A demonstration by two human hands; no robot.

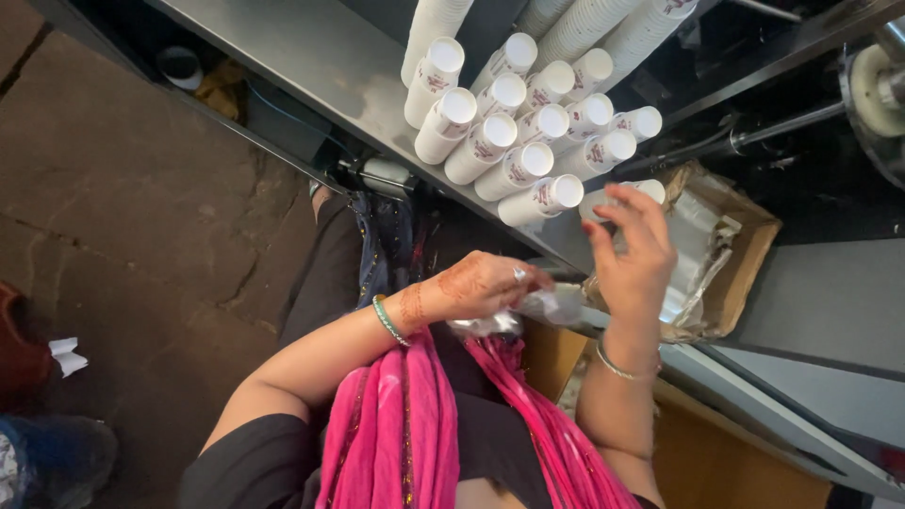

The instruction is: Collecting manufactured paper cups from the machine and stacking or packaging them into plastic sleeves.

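My left hand (485, 283), patterned with henna and wearing a ring, is closed around a crumpled piece of clear plastic wrap (547, 306) close to my body. My right hand (633, 253) is raised with fingers spread, its fingertips next to the lowest stack of white paper cups (542, 200). Whether it touches a cup I cannot tell. Several tall stacks of white paper cups (514, 123) stand packed together on a stainless steel counter (320, 57).
An open cardboard box (745, 259) with plastic lining sits to the right of the cups. Machine parts and rods (877, 90) lie at the far right. A stone floor (123, 207) spreads on the left. A pink scarf (405, 424) hangs down my front.
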